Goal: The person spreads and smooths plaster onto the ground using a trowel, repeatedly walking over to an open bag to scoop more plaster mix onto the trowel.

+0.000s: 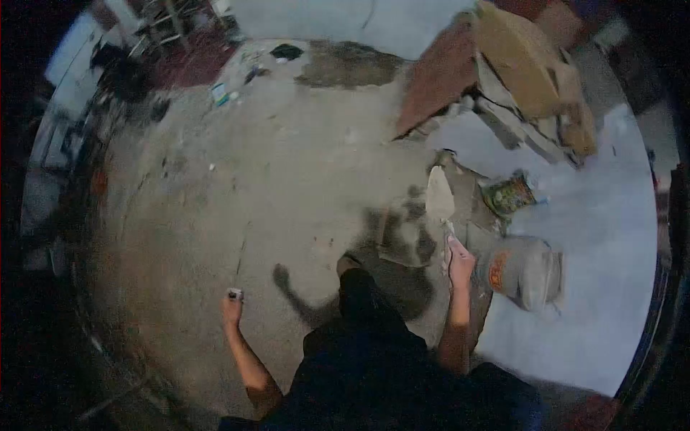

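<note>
Your right arm reaches up from the bottom edge, right of centre, close to straight, with the right hand [461, 264] wrapped around the handle of a trowel [440, 195]. The trowel's pale blade points toward the top of the frame, over the floor [215, 208] right of centre. Your left arm comes in from the bottom edge, left of centre, bent at the elbow, its forearm angling up and to the left. The left hand [231, 311] is closed around a small whitish object [235, 294] with a dark middle; it is too small for you to tell what it is. A thin dark line runs up the floor just above it, and you cannot tell whether it belongs to that object.

Your shoe [350, 263] shows at lower centre, between the two hands, with dark shadows on the floor to either side. At upper right, a reddish-brown board [438, 79] leans beside brown cardboard [521, 61], crowding that corner. A black item [286, 52] lies at top left of centre.

Just right of your right hand sits a grey sack [528, 262] with orange lettering; its contents are hidden. Above it lies a green packet [510, 194], whose inside you cannot see either.
</note>
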`<state>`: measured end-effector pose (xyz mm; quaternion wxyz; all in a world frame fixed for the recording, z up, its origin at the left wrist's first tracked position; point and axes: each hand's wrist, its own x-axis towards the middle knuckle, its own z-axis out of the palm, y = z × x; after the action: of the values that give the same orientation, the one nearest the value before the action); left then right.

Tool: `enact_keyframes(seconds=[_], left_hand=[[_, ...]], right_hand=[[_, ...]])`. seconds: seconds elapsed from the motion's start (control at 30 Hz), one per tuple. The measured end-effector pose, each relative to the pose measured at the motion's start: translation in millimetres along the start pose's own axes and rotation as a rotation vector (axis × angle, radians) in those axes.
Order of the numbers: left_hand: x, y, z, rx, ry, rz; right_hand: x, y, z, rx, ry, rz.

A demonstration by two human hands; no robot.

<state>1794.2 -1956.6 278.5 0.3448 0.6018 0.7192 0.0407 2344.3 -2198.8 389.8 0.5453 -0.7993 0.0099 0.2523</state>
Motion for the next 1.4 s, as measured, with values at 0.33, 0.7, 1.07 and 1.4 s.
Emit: enact_keyframes(seconds=[0.33,0.7,1.07,1.4], left_hand=[[190,-137,-206,-0.336,0.172,-0.356],[409,-229,-475,-0.417,0.133,-0.673],[559,-576,-508,-1.048,0.664,-0.312],[1052,-705,-1133,-0.793,0.325,-0.925]], right_hand=[[-98,-86,490,-0.161,-0.442,-0.048],[-231,-203,1077,-0.356,-0.988,-0.172],[-558,-219,1640,-0.529,-1.26,-0.249],[-914,-247,2281,-0.475,-1.385,-0.09]])
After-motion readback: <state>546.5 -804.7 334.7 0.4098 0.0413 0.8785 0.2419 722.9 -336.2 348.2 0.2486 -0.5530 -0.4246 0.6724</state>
